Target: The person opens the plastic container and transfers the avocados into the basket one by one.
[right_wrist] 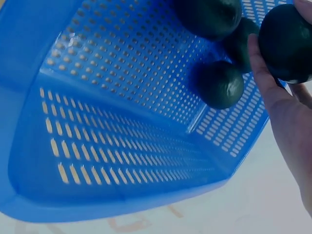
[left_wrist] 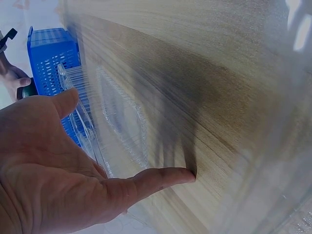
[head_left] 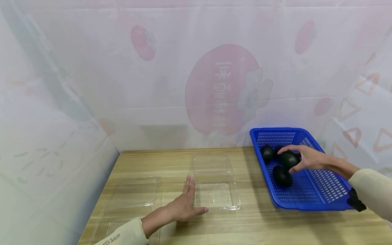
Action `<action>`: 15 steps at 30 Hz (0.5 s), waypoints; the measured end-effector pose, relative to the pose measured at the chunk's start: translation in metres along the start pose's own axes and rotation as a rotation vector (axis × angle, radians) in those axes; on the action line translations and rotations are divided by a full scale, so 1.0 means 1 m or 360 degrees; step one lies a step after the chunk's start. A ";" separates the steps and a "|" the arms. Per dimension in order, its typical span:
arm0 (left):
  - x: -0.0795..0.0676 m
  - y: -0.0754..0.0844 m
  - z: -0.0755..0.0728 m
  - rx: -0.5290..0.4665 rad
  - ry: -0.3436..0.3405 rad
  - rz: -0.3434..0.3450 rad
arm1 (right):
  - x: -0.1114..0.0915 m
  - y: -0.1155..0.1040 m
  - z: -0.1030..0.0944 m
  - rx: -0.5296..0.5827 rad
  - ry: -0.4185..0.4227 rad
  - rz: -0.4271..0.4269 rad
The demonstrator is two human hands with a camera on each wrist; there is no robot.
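My right hand grips a dark green avocado above the blue basket, thumb on the near side and fingers on the far side. Below it in the basket lie another avocado in front, one at the left wall and one partly hidden behind. In the head view my left hand is beside an unlidded clear plastic box, fingers extended and thumb spread toward its near edge. The left wrist view shows the left palm holding nothing; whether it touches the box I cannot tell.
More clear plastic packaging lies at the left of the wooden table, partly behind the left sleeve. A printed cloth hangs behind the table and along both sides.
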State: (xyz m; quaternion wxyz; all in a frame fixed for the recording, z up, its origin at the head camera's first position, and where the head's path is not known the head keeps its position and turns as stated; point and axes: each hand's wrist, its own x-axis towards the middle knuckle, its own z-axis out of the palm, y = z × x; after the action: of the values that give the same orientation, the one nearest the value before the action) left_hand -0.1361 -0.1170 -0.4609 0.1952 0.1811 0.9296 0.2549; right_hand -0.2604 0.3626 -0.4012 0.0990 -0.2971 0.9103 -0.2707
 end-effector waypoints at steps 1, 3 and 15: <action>0.000 0.000 0.000 0.0001 0.0000 0.0000 | -0.001 0.001 -0.001 -0.0010 0.0001 -0.0002; 0.000 -0.001 0.000 0.0004 -0.0002 -0.0001 | -0.001 0.004 -0.002 -0.0027 -0.0001 0.0005; 0.001 0.000 -0.001 0.0014 0.0014 -0.0014 | -0.006 0.015 -0.006 -0.0048 -0.0100 0.0015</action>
State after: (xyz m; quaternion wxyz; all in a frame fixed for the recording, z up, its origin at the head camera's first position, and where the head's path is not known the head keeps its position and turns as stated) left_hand -0.1375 -0.1166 -0.4603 0.1914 0.1767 0.9324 0.2508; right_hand -0.2647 0.3788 -0.4048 0.1243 -0.3026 0.9121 -0.2470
